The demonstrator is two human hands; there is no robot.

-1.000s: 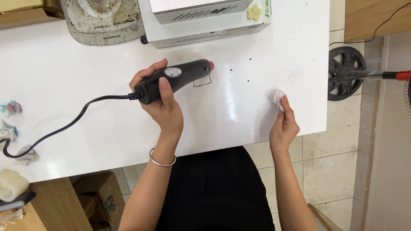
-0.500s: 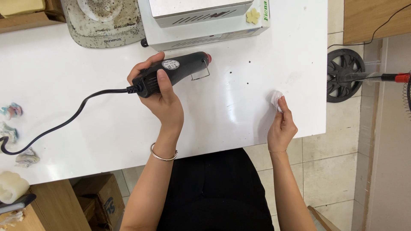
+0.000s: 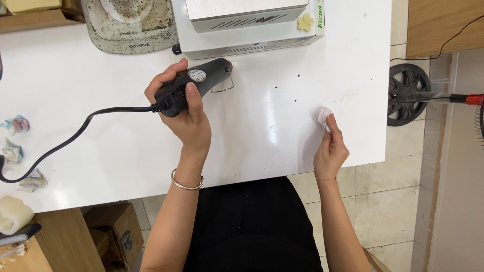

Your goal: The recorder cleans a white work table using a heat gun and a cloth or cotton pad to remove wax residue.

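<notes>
Heat gun and white wad over the table [image 3: 101, 65].
Your left hand [image 3: 189, 118] is clamped around the heat gun [image 3: 194, 84]; your right hand [image 3: 330, 148] pinches a white wad [image 3: 323, 116] between its fingertips.

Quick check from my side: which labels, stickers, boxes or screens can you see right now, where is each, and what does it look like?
Round label: on the black heat tool gripped by the left hand; pale with small red print.
Flower sticker: on the white machine at the table's far edge; pale yellow.
Cardboard box: under the table, lower left; brown with a blue mark.
No screens in view.
</notes>
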